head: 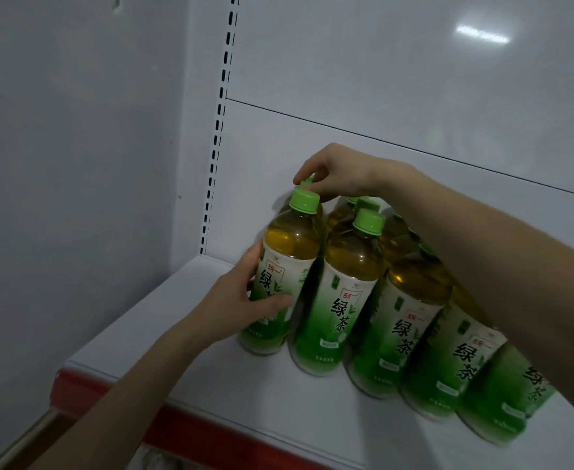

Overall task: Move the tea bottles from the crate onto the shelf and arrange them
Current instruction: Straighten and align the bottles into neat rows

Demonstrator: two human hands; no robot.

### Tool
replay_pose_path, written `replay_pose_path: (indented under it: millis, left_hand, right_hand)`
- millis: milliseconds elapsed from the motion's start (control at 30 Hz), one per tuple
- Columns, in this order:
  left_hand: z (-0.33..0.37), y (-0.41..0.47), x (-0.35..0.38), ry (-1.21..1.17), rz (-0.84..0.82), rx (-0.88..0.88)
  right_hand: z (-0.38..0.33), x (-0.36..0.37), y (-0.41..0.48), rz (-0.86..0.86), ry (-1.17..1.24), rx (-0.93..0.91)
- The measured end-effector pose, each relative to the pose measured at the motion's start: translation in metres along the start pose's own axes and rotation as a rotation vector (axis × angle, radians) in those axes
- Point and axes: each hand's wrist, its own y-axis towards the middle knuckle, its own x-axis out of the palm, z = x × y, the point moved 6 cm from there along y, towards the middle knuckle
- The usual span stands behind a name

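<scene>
Several green-tea bottles with green caps and green-white labels stand in rows on the white shelf (163, 320). My left hand (241, 300) wraps the label of the leftmost front bottle (285, 266), which stands upright. My right hand (340, 171) reaches over from the right and pinches the green cap (307, 180) of a bottle in the row behind it; that bottle's body is hidden. A second front bottle (343, 293) stands right beside the held one, and more bottles (401, 327) continue to the right under my right forearm. The crate is out of view.
The shelf's white back panel (380, 79) rises behind the bottles, with a slotted upright (219, 123) at its left. A grey wall (68, 164) borders the shelf's left side. A red price strip (190, 432) runs along the shelf's front edge. Bare shelf lies left of the bottles.
</scene>
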Motion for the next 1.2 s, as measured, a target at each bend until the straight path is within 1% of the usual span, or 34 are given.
replay_pose_path:
  millis: [167, 233, 267, 333, 400, 433, 467, 567, 600, 767, 867, 933, 1000, 1033, 1067, 1133, 1167, 1200]
  left_hand:
    - [-0.003, -0.002, 0.0, -0.002, 0.004, 0.004]
    - [-0.003, -0.005, 0.0, 0.008, 0.005, 0.008]
    - [-0.003, -0.006, 0.0, 0.018, 0.005, 0.011]
    - [-0.004, -0.009, -0.001, 0.043, 0.008, 0.012]
    - [-0.004, -0.011, 0.0, 0.056, 0.004, 0.008]
    - [-0.005, -0.011, 0.0, 0.062, 0.005, 0.005]
    - [-0.005, -0.011, 0.0, 0.067, 0.006, 0.002]
    - [-0.007, -0.01, 0.0, 0.07, 0.002, -0.008]
    - [-0.009, -0.009, 0.0, 0.065, -0.001, -0.011]
    - [-0.009, -0.008, 0.0, 0.055, -0.024, -0.007]
    - [-0.009, -0.008, 0.001, 0.05, -0.028, -0.01]
    - [-0.009, -0.008, 0.001, 0.046, -0.025, -0.015]
    - [-0.009, -0.008, 0.0, 0.044, -0.016, -0.018]
    - [-0.01, -0.009, 0.0, 0.043, -0.012, -0.019]
    - [-0.01, -0.009, 0.0, 0.041, -0.011, -0.022]
    - [-0.011, -0.009, 0.0, 0.052, -0.012, -0.031]
    - [-0.011, -0.009, 0.001, 0.064, -0.014, -0.03]
    - [-0.01, -0.01, 0.0, 0.078, -0.017, -0.027]
  right_hand:
    - [0.001, 0.004, 0.003, -0.002, 0.024, 0.009]
    - [0.004, 0.002, 0.002, -0.024, 0.085, 0.037]
    - [0.007, -0.002, 0.002, -0.009, 0.134, 0.055]
    - [0.015, -0.016, 0.005, 0.123, 0.186, 0.062]
    - [0.023, -0.03, 0.012, 0.272, 0.072, 0.058]
    - [0.025, -0.032, 0.017, 0.289, 0.002, 0.062]
    - [0.028, -0.03, 0.023, 0.258, -0.052, 0.07]
    - [0.032, -0.014, 0.035, 0.073, -0.182, 0.099]
    - [0.032, -0.009, 0.037, 0.042, -0.212, 0.101]
    - [0.033, -0.006, 0.04, 0.084, -0.154, 0.069]
    - [0.034, -0.005, 0.038, 0.032, -0.183, 0.073]
    - [0.028, -0.013, 0.03, 0.052, -0.168, 0.057]
    - [0.017, -0.027, 0.019, 0.125, -0.06, 0.015]
    - [0.012, -0.029, 0.014, 0.107, 0.008, 0.009]
    - [0.007, -0.026, 0.009, 0.045, 0.055, 0.016]
    - [0.002, -0.011, 0.001, -0.11, 0.03, 0.04]
    - [0.002, -0.004, 0.0, -0.148, -0.004, 0.045]
    - [0.002, 0.002, 0.001, -0.147, -0.03, 0.041]
